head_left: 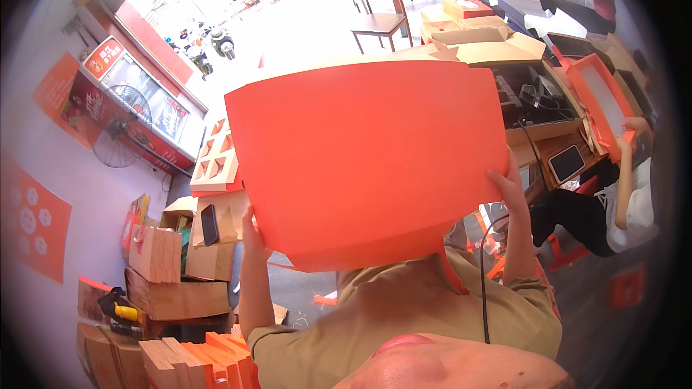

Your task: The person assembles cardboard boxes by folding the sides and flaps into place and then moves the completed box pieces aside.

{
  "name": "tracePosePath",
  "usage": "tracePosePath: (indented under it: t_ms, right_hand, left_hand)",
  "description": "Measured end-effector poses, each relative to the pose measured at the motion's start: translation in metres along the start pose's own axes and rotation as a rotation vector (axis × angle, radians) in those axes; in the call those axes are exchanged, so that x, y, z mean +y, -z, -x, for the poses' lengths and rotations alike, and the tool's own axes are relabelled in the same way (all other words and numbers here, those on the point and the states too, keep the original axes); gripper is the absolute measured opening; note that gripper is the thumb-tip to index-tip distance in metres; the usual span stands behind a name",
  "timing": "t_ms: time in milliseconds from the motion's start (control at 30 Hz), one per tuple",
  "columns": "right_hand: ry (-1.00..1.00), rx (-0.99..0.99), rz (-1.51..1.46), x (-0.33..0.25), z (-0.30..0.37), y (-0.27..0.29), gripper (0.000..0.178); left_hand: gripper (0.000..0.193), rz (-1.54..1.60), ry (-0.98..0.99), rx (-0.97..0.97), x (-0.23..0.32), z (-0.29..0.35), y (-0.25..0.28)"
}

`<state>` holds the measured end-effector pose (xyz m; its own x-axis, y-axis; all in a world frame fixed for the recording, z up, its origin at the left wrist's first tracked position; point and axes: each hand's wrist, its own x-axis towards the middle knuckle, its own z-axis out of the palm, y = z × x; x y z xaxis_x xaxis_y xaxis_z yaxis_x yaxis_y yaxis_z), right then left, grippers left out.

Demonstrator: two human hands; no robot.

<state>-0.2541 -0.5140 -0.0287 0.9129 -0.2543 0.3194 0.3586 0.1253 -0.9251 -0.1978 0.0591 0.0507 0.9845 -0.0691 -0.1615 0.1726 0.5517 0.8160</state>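
Note:
A large orange-red cardboard sheet (367, 158) is held up in front of me and hides much of the table behind it. My left hand (254, 234) is closed on its lower left edge, with most of the fingers out of sight behind the board. On the right edge, my right hand (508, 184) grips the same sheet, thumb on the near face. The sheet's lower border bends into a narrow folded flap (360, 251), and a thin orange strip (452, 266) hangs below at the right.
An orange-edged compartment tray (216, 166) and a dark phone (209, 225) lie at left. Cardboard boxes (176, 299) are piled below them. On the right, a co-worker's hand (634, 128) touches a long orange box (602, 90); another phone (566, 163) lies nearby. A black cable (481, 274) hangs down my front.

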Motion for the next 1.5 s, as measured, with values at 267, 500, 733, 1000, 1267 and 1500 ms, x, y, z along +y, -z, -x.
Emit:
tracePosePath:
  t_ms: [267, 500, 733, 1000, 1267, 1500]
  right_hand:
    - [0.006, -0.038, 0.035, 0.007, -0.004, -0.008, 0.066]
    - [-0.051, -0.082, -0.05, 0.016, -0.002, -0.02, 0.063]
    - [-0.029, 0.038, 0.176, 0.017, -0.001, -0.009, 0.062]
    - [0.266, 0.187, 0.468, 0.026, -0.036, -0.007, 0.07]
    - [0.339, -0.02, 0.185, 0.002, -0.233, -0.129, 0.077]
    - [-0.076, -0.187, 0.343, 0.152, -0.251, -0.155, 0.066]
  left_hand:
    - [0.042, -0.498, -0.221, 0.038, 0.036, -0.006, 0.056]
    - [0.019, -0.175, -0.011, 0.116, 0.046, -0.022, 0.049]
    - [0.026, -0.554, -0.37, -0.025, 0.056, -0.072, 0.054]
    - [0.049, -0.642, -0.702, -0.222, 0.152, -0.088, 0.014]
    - [0.043, -0.215, -0.829, -0.06, 0.257, -0.154, 0.087]
    - [0.015, -0.069, -0.587, 0.728, 0.192, -0.187, 0.252]
